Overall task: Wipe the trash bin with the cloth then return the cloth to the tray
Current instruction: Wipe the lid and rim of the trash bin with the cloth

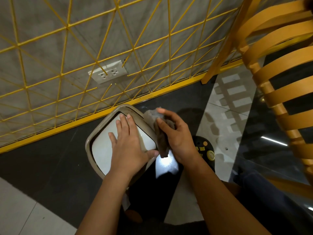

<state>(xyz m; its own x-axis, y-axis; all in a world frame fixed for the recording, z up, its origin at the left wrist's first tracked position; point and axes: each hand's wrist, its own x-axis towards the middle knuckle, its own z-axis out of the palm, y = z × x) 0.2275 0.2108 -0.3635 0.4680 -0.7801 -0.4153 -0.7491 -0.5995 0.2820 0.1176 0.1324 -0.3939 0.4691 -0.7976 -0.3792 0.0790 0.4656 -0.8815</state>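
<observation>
A beige trash bin [94,134] with a white swing lid [103,150] stands on the dark floor by the yellow wire fence. My left hand [128,145] lies flat on the lid, fingers spread, thumb at the bin's right rim. My right hand [176,134] grips a grey-brown cloth [161,143] and presses it against the bin's right rim and side. A dark round tray [205,148] with lemon prints lies on the floor just right of my right wrist, partly hidden by it.
A yellow wire fence [67,78] with a wall socket [108,72] behind it runs along the far side. A wooden slatted chair [277,92] stands at the right. A glossy patch of floor [166,165] reflects light below the cloth. My legs are below.
</observation>
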